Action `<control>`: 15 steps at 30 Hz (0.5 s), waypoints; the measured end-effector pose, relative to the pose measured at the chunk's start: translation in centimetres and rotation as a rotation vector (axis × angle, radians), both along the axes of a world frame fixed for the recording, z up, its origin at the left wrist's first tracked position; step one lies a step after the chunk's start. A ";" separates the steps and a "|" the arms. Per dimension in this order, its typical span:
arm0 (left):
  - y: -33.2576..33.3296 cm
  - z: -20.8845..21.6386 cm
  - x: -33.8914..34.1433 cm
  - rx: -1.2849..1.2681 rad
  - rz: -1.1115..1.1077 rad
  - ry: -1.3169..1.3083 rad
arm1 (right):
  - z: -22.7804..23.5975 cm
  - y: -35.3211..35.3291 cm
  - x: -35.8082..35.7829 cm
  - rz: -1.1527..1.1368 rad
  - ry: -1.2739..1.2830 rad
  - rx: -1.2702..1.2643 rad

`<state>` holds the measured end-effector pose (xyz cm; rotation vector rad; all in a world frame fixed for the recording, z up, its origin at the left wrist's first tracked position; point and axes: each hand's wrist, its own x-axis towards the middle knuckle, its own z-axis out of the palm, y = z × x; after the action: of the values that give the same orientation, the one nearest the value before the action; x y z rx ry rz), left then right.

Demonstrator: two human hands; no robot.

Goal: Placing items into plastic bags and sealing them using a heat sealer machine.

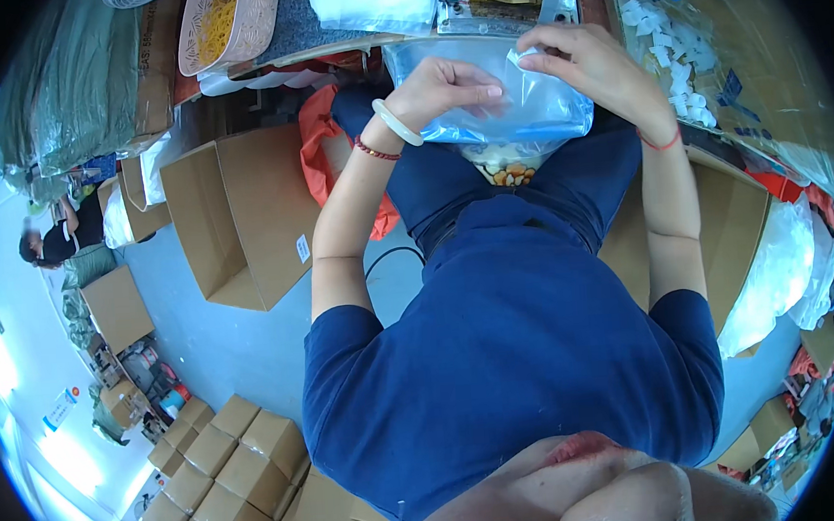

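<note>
A stack of clear plastic bags (551,109) with blue-tinted edges lies across my lap against the bench edge. My left hand (449,88) is at its left part, thumb on top and the other fingertips blurred as if behind the film, so it seems to grip a bag. Farther right, my right hand (584,57) pinches a small white piece (519,56), perhaps a slip or tag, between thumb and forefinger above the bags. A heap of similar small white pieces (674,63) sits on the bench to the right of this hand.
A pale basket (264,26) of yellow rubber bands stands at the far left of the bench. Open cardboard boxes flank me, one on the left (266,208) and one on the right (735,231). Stacked cartons (229,472) fill the lower left. Another person (62,239) is at the left.
</note>
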<state>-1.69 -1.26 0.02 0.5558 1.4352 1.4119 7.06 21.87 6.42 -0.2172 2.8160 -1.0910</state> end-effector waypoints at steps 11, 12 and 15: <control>6.0 -3.6 -3.0 0.131 0.298 -0.370 | -6.4 7.3 3.3 -0.817 0.331 0.723; 5.6 -3.4 -2.8 0.091 0.281 -0.383 | -7.2 8.1 3.4 -0.832 0.338 0.716; 3.1 -2.9 -3.5 -0.043 0.202 0.015 | -9.4 9.8 3.2 -0.777 0.304 0.642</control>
<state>-5.20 1.88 -2.85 0.4034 1.5645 1.5331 10.28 31.69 -2.97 0.8941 3.4205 -0.1339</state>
